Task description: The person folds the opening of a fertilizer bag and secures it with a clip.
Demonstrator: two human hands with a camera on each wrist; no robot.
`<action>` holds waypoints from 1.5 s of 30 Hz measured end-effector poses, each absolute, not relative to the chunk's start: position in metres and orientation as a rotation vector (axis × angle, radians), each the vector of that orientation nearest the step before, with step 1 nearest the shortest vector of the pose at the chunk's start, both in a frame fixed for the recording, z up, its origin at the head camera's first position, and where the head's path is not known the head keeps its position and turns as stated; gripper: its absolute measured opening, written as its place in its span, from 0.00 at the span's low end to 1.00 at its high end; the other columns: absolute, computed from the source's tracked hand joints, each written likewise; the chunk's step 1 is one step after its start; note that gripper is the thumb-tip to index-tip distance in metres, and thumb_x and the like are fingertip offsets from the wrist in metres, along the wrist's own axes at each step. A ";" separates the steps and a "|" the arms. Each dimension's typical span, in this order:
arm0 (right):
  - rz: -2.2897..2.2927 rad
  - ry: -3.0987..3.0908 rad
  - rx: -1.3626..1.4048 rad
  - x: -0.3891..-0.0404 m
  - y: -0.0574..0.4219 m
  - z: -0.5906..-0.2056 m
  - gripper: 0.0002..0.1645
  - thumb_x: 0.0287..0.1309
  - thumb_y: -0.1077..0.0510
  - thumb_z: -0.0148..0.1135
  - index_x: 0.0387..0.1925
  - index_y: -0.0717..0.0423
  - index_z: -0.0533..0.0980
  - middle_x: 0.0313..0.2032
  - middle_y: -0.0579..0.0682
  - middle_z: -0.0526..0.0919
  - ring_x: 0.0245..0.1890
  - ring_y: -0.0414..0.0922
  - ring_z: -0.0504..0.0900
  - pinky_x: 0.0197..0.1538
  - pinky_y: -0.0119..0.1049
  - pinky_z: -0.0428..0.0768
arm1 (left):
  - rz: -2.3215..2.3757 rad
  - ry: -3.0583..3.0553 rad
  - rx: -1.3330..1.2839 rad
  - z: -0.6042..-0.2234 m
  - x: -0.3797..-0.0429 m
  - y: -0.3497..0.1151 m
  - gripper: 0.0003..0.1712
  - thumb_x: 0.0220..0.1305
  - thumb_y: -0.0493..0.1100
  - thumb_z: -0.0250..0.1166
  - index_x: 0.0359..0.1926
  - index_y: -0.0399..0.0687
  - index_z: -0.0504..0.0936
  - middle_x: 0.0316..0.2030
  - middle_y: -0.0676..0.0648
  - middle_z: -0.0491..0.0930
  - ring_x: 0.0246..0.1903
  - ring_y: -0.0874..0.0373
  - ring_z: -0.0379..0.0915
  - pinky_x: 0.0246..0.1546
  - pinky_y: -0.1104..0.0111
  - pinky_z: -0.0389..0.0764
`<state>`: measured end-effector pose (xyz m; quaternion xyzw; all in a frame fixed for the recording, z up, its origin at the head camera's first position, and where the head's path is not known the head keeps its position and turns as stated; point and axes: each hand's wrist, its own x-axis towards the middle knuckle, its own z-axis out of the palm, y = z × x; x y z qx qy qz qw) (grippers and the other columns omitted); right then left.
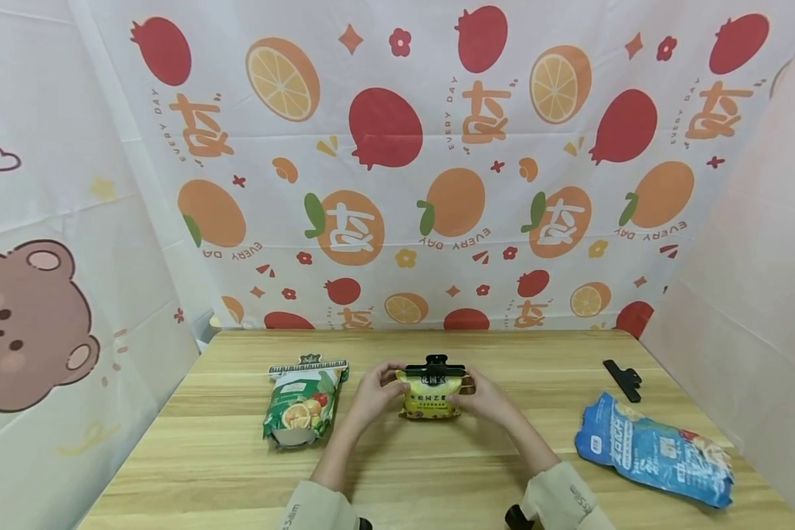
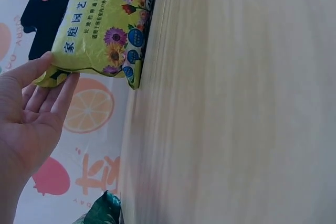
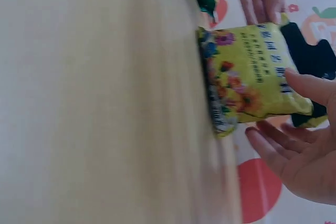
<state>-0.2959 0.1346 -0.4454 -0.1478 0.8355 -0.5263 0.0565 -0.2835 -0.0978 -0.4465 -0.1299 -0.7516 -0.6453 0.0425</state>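
A small yellow packet [image 1: 430, 403] printed with flowers and Chinese text stands upright near the middle of the table. Along its top edge sits a black bag clip [image 1: 436, 366]. My left hand [image 1: 375, 396] holds the packet's left side, thumb on the front and fingers behind, as the left wrist view shows. On the opposite side my right hand [image 1: 486, 398] grips it the same way, with the thumb [image 3: 304, 85] on the front near the clip. The packet's back is hidden.
To the left lies a green packet [image 1: 301, 405] with a clip [image 1: 310, 362] across its top. At the right are a loose black clip [image 1: 624, 380] and a blue packet [image 1: 656, 449] lying flat. A fruit-patterned curtain [image 1: 397, 280] hangs behind the wooden table [image 1: 205, 456].
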 end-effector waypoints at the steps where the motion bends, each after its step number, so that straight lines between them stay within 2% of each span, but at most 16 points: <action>1: -1.606 2.508 -0.439 -0.296 0.135 -0.448 0.49 0.48 0.55 0.69 0.64 0.70 0.53 0.50 0.67 0.71 0.48 0.59 0.73 0.48 0.49 0.75 | -1.964 -2.296 -0.393 -0.446 -0.283 -0.098 0.21 0.53 0.30 0.65 0.50 0.32 0.73 0.51 0.35 0.73 0.54 0.38 0.66 0.51 0.58 0.71; 3: -1.621 2.491 -0.435 -0.295 0.134 -0.453 0.47 0.49 0.54 0.68 0.62 0.72 0.55 0.47 0.65 0.73 0.45 0.57 0.75 0.46 0.46 0.76 | -1.953 -2.285 -0.392 -0.446 -0.284 -0.097 0.21 0.54 0.30 0.64 0.50 0.30 0.73 0.50 0.34 0.73 0.53 0.39 0.66 0.52 0.57 0.70; 7: -1.627 2.526 -0.450 -0.296 0.130 -0.459 0.34 0.50 0.54 0.67 0.52 0.70 0.65 0.39 0.58 0.77 0.39 0.51 0.77 0.41 0.42 0.78 | -1.966 -2.287 -0.355 -0.446 -0.284 -0.095 0.21 0.57 0.30 0.62 0.52 0.30 0.71 0.50 0.33 0.71 0.50 0.40 0.69 0.49 0.56 0.72; 9: -1.621 2.539 -0.468 -0.296 0.128 -0.460 0.28 0.50 0.56 0.67 0.47 0.70 0.67 0.37 0.57 0.77 0.38 0.52 0.77 0.42 0.43 0.78 | -1.998 -2.289 -0.321 -0.447 -0.283 -0.094 0.22 0.58 0.30 0.61 0.54 0.29 0.68 0.51 0.32 0.69 0.49 0.40 0.70 0.47 0.54 0.74; 15: -1.588 2.586 -0.497 -0.296 0.122 -0.460 0.33 0.51 0.60 0.67 0.53 0.72 0.64 0.45 0.65 0.75 0.46 0.60 0.74 0.48 0.50 0.75 | -2.009 -2.394 -0.301 -0.449 -0.282 -0.092 0.28 0.58 0.32 0.61 0.55 0.21 0.59 0.50 0.27 0.66 0.47 0.36 0.69 0.45 0.57 0.75; 18: -1.561 2.604 -0.482 -0.296 0.121 -0.460 0.36 0.52 0.59 0.66 0.57 0.72 0.61 0.49 0.68 0.72 0.49 0.63 0.72 0.50 0.52 0.73 | -1.975 -2.489 -0.283 -0.450 -0.281 -0.091 0.28 0.56 0.32 0.64 0.52 0.22 0.60 0.47 0.29 0.67 0.48 0.36 0.68 0.44 0.60 0.76; 22: -1.527 2.636 -0.451 -0.296 0.119 -0.460 0.40 0.53 0.57 0.65 0.61 0.73 0.57 0.52 0.71 0.69 0.51 0.65 0.69 0.52 0.55 0.70 | -1.923 -2.532 -0.257 -0.451 -0.282 -0.087 0.28 0.51 0.30 0.67 0.50 0.24 0.62 0.47 0.30 0.68 0.49 0.35 0.68 0.45 0.58 0.76; 28: -1.559 2.636 -0.432 -0.297 0.117 -0.461 0.28 0.56 0.60 0.61 0.53 0.74 0.64 0.46 0.68 0.73 0.48 0.62 0.73 0.50 0.50 0.73 | -1.821 -2.612 -0.266 -0.453 -0.283 -0.080 0.35 0.44 0.25 0.68 0.53 0.24 0.61 0.47 0.29 0.69 0.47 0.37 0.69 0.47 0.56 0.74; 34: -1.514 2.672 -0.356 -0.299 0.118 -0.463 0.23 0.59 0.59 0.59 0.49 0.74 0.67 0.42 0.63 0.75 0.44 0.58 0.74 0.47 0.49 0.75 | -1.679 -2.716 -0.182 -0.453 -0.281 -0.073 0.33 0.46 0.28 0.68 0.53 0.21 0.64 0.44 0.31 0.72 0.45 0.39 0.70 0.47 0.55 0.74; 37: -1.466 2.689 -0.335 -0.299 0.120 -0.462 0.19 0.60 0.58 0.58 0.44 0.72 0.69 0.36 0.58 0.76 0.36 0.52 0.75 0.39 0.45 0.77 | -1.633 -2.752 -0.169 -0.452 -0.281 -0.072 0.33 0.48 0.30 0.68 0.53 0.21 0.65 0.43 0.32 0.73 0.43 0.40 0.71 0.46 0.55 0.74; 40: -1.425 2.704 -0.338 -0.300 0.122 -0.462 0.19 0.60 0.58 0.58 0.42 0.72 0.70 0.32 0.55 0.75 0.31 0.48 0.74 0.35 0.42 0.76 | -1.589 -2.786 -0.155 -0.452 -0.282 -0.071 0.32 0.50 0.32 0.69 0.53 0.22 0.66 0.42 0.33 0.75 0.43 0.41 0.71 0.46 0.55 0.74; 45: -1.379 2.729 -0.330 -0.301 0.124 -0.461 0.20 0.59 0.56 0.58 0.43 0.72 0.71 0.33 0.55 0.77 0.34 0.49 0.75 0.39 0.43 0.76 | -1.558 -2.802 -0.157 -0.452 -0.282 -0.070 0.28 0.52 0.35 0.68 0.51 0.23 0.69 0.40 0.34 0.76 0.42 0.42 0.72 0.44 0.55 0.75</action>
